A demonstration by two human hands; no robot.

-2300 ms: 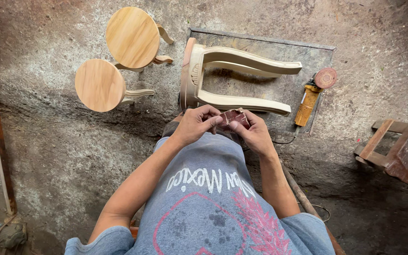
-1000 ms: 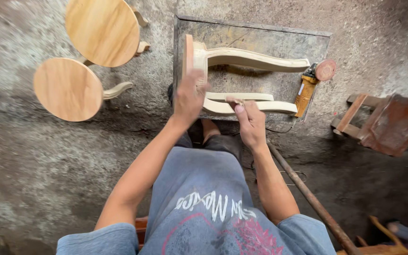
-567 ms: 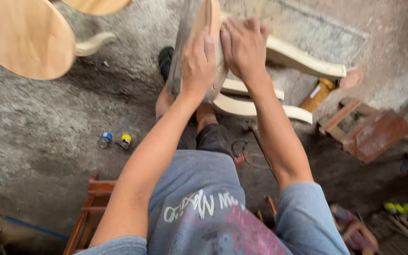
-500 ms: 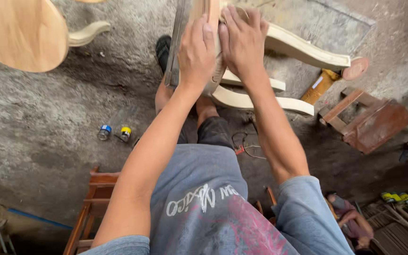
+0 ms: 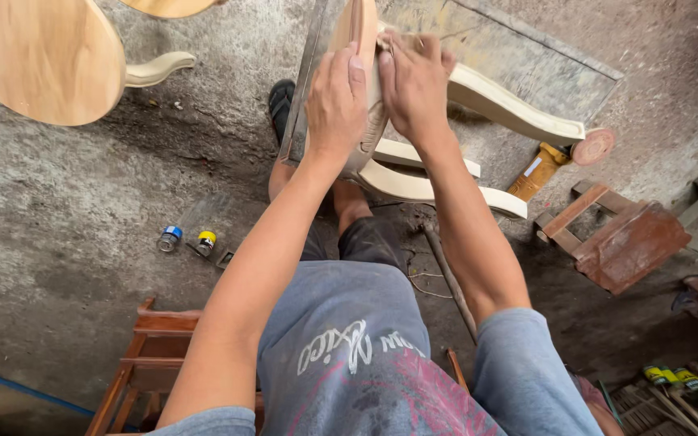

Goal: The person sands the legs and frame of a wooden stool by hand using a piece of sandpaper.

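The floor (image 5: pixel 74 234) is rough grey concrete, dusty and cracked. At the far left stands a small round wooden stool (image 5: pixel 34 56) with a curvy leg. Lower down, two little bottles (image 5: pixel 187 240) lie on the floor, one with a blue cap and one with a yellow cap. Near the bottom edge sits a reddish wooden frame (image 5: pixel 151 355).

In the middle, a pale unfinished stool (image 5: pixel 446 173) lies on its side, just in front of the person's knees. The left hand (image 5: pixel 337 101) lies flat on the round seat edge and holds it firm. The right hand (image 5: pixel 414 85) presses on the top of the seat, fingers curled down; I cannot tell if something small is under them.

I think good work here means a steady hold with the left hand and soft, even pushes with the right.

On the right lie a yellow tool (image 5: pixel 536 171) and a brown wooden piece (image 5: pixel 628 242).
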